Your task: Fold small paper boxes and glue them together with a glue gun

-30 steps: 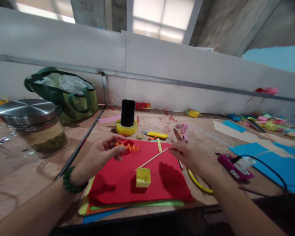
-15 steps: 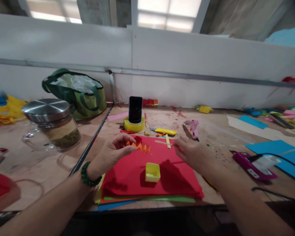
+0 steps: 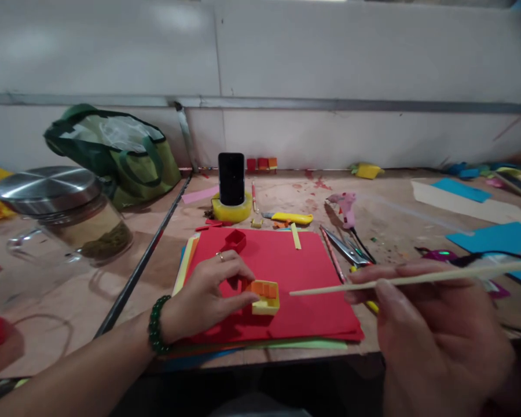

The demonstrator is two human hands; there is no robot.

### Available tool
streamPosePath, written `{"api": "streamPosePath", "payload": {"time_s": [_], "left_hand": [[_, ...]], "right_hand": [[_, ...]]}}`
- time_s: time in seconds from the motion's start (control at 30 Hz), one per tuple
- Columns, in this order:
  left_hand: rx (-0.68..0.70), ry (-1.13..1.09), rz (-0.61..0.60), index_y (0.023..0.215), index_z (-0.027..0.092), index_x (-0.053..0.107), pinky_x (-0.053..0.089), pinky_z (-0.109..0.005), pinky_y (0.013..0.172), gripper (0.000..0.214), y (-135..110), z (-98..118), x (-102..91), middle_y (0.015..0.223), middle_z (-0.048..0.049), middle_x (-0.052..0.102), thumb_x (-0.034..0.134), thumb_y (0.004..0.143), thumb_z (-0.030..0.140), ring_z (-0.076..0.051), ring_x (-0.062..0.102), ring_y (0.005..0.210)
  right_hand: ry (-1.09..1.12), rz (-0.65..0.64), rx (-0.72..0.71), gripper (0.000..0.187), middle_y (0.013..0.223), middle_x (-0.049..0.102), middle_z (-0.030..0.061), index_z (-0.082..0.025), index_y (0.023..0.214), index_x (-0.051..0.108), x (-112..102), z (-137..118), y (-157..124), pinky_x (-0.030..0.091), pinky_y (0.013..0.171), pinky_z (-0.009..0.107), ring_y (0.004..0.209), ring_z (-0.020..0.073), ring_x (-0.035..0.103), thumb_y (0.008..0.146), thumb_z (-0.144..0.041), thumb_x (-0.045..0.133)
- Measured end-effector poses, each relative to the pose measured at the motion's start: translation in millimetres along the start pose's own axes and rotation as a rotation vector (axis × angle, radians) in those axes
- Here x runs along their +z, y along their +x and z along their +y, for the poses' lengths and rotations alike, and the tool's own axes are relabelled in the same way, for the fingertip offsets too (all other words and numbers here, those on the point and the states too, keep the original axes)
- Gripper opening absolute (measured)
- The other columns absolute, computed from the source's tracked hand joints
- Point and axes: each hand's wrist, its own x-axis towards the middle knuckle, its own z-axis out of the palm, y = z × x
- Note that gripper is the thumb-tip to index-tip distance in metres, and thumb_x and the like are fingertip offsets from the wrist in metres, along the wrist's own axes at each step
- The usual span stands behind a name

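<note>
My left hand (image 3: 217, 289) pinches a zigzag-folded orange paper strip (image 3: 267, 289) over a small open yellow paper box (image 3: 265, 310); the strip lies along the box's far side, partly behind my fingers. In my right hand (image 3: 434, 330), close to the camera, a thin pale wooden stick (image 3: 364, 285) is held between thumb and fingers, its tapered tip pointing left towards the box. The box stands on a stack of coloured paper with a red sheet (image 3: 312, 321) on top. Behind my left hand, a small red paper box (image 3: 235, 241) sits on that sheet.
Around the stack lie a yellow utility knife (image 3: 292, 218), scissors (image 3: 345, 247) and a pink glue gun (image 3: 346, 208). A phone (image 3: 231, 179) stands in a yellow tape roll (image 3: 231, 209). To the left are a glass jar (image 3: 99, 234) and a green bag (image 3: 151, 168).
My left hand has brought the orange strip down and right to the yellow box. My right hand has come nearer the camera with the stick, now plainly visible. The view has tilted down.
</note>
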Motion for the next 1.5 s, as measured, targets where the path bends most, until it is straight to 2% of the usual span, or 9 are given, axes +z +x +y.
{"api": "streamPosePath", "payload": {"time_s": [0.07,0.2,0.33,0.53,0.77,1.07,1.27,1.5], "left_hand": [[0.014,0.038,-0.014,0.086,0.017,0.063,0.045,-0.026,0.07,0.017,0.1,0.5,0.6,0.08,-0.0043,0.062,0.069,0.083,0.032,-0.016,0.057,0.076],[0.004,0.082,-0.05,0.085,0.018,0.064,0.045,-0.026,0.071,0.014,0.0,1.9,3.5,0.083,-0.0046,0.063,0.068,0.084,0.031,-0.016,0.057,0.078],[-0.004,0.081,-0.087,0.086,0.018,0.064,0.044,-0.024,0.069,0.009,-2.1,3.3,6.5,0.083,-0.0033,0.062,0.067,0.085,0.026,-0.014,0.057,0.076],[-0.038,0.092,-0.119,0.085,0.017,0.063,0.043,-0.023,0.066,0.009,-2.8,4.8,7.3,0.081,-0.0017,0.059,0.067,0.084,0.025,-0.012,0.055,0.073],[-0.067,0.1,-0.168,0.085,0.017,0.062,0.042,-0.022,0.067,0.006,-0.7,9.6,7.1,0.082,-0.0004,0.058,0.064,0.087,0.023,-0.011,0.055,0.073],[-0.101,0.146,-0.205,0.087,0.017,0.063,0.042,-0.024,0.067,0.005,-0.4,12.9,7.9,0.082,-0.0009,0.056,0.062,0.087,0.021,-0.012,0.054,0.074],[-0.11,0.12,-0.249,0.102,0.021,0.064,0.044,-0.024,0.069,0.015,-2.6,14.0,9.9,0.089,-0.0018,0.057,0.061,0.089,0.029,-0.013,0.057,0.077],[-0.147,0.076,-0.303,0.097,0.02,0.065,0.044,-0.022,0.068,0.011,-1.7,14.5,10.8,0.088,-0.0021,0.057,0.058,0.091,0.027,-0.012,0.057,0.077]], "right_hand": [[-0.02,-0.013,0.011,0.016,0.083,0.067,-0.0006,-0.023,0.096,0.057,6.0,1.8,-1.7,0.056,0.055,0.024,0.063,0.0137,0.065,0.085,-0.014,0.063],[-0.033,-0.21,-0.019,0.018,0.086,0.068,0.0012,-0.022,0.098,0.057,8.9,12.2,-3.3,0.058,0.057,0.022,0.065,0.0132,0.068,0.084,-0.012,0.062],[-0.064,-0.281,-0.034,0.018,0.086,0.067,0.0023,-0.021,0.099,0.056,8.6,19.1,-4.6,0.058,0.055,0.022,0.064,0.0136,0.068,0.085,-0.011,0.061],[-0.114,-0.392,0.022,0.02,0.087,0.066,0.001,-0.024,0.101,0.054,9.7,23.3,-8.6,0.061,0.06,0.023,0.069,0.014,0.07,0.086,-0.011,0.059],[-0.102,-0.452,0.03,0.024,0.09,0.065,0.0003,-0.023,0.103,0.053,10.5,30.0,-12.4,0.06,0.065,0.02,0.074,0.0119,0.069,0.085,-0.009,0.059],[-0.064,-0.538,0.034,0.027,0.096,0.061,0.0023,-0.023,0.107,0.052,12.5,37.1,-17.5,0.059,0.072,0.022,0.082,0.013,0.066,0.086,-0.007,0.056],[-0.155,-0.547,-0.026,0.025,0.094,0.063,0.0018,-0.023,0.106,0.052,10.6,33.9,-15.6,0.059,0.071,0.022,0.08,0.0129,0.067,0.085,-0.009,0.056],[-0.235,-0.452,-0.016,0.022,0.092,0.065,0.0011,-0.025,0.103,0.056,7.5,26.6,-14.4,0.057,0.073,0.021,0.083,0.0139,0.067,0.084,-0.015,0.06]]}}
